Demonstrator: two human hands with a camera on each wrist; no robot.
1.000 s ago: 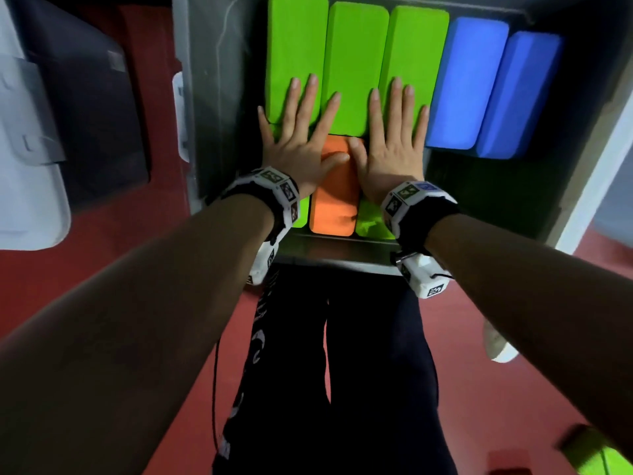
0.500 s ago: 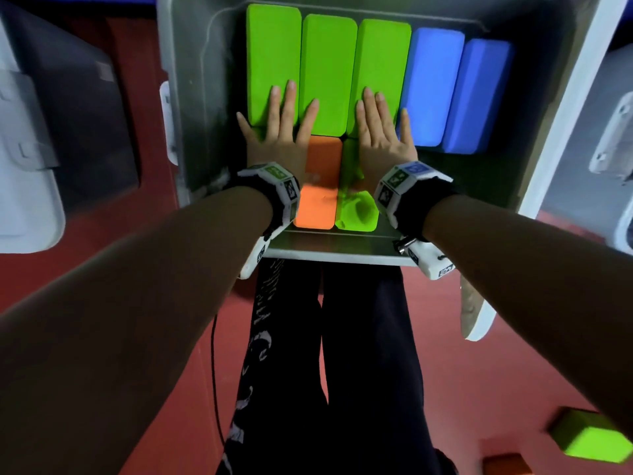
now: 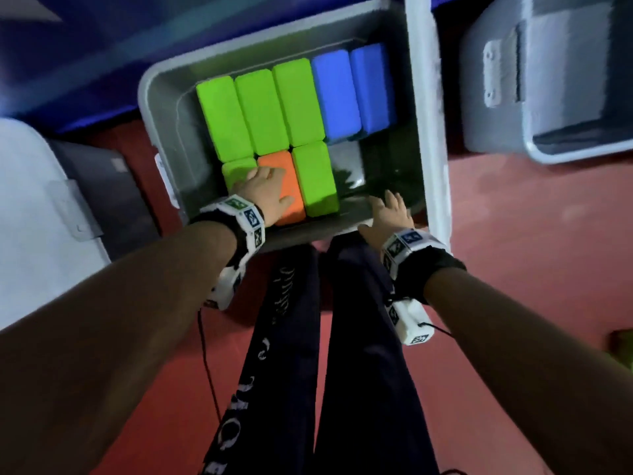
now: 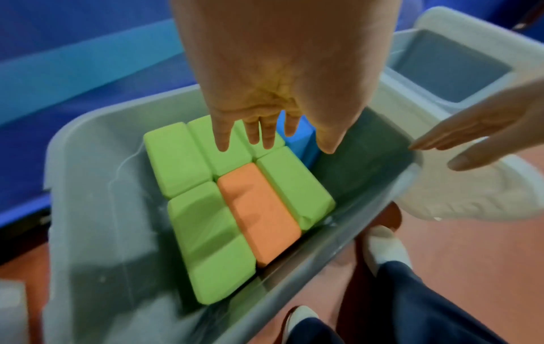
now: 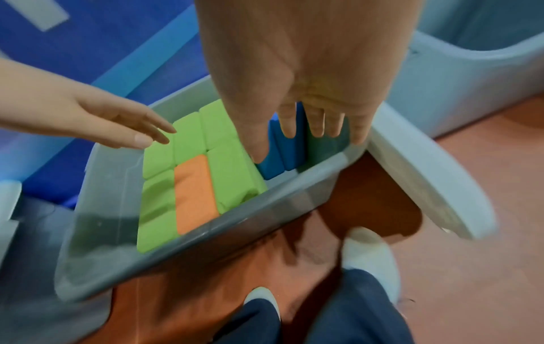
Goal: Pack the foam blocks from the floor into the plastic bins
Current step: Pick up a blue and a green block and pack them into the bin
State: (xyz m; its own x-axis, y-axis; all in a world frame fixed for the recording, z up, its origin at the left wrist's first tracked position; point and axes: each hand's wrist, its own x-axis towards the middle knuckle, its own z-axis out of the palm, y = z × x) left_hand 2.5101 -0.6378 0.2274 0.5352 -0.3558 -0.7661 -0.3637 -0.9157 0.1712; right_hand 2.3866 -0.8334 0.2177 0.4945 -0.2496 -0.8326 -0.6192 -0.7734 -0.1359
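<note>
A grey plastic bin (image 3: 164, 108) holds three green foam blocks (image 3: 263, 111) and two blue blocks (image 3: 337, 94) in its back row. In front lie a green block (image 3: 236, 171), an orange block (image 3: 291, 186) and another green block (image 3: 317, 176). My left hand (image 3: 265, 190) hovers with straight fingers over the orange block (image 4: 259, 209), holding nothing; the left wrist view shows a gap beneath the left hand (image 4: 265, 130). My right hand (image 3: 388, 214) is flat and empty above the bin's near right rim; in the right wrist view the right hand (image 5: 309, 121) has its fingers spread.
The bin's white lid (image 3: 424, 114) leans up along its right side. A second grey bin (image 3: 548, 80) stands at the upper right, and a dark bin (image 3: 113, 193) with a white lid (image 3: 34, 217) at the left. My legs (image 3: 291, 337) stand on red floor. A green block (image 3: 621, 347) lies at the right edge.
Both hands have lifted off the blocks they were pressing flat and pulled back toward the near rim. The right hand has shifted right, off the blocks.
</note>
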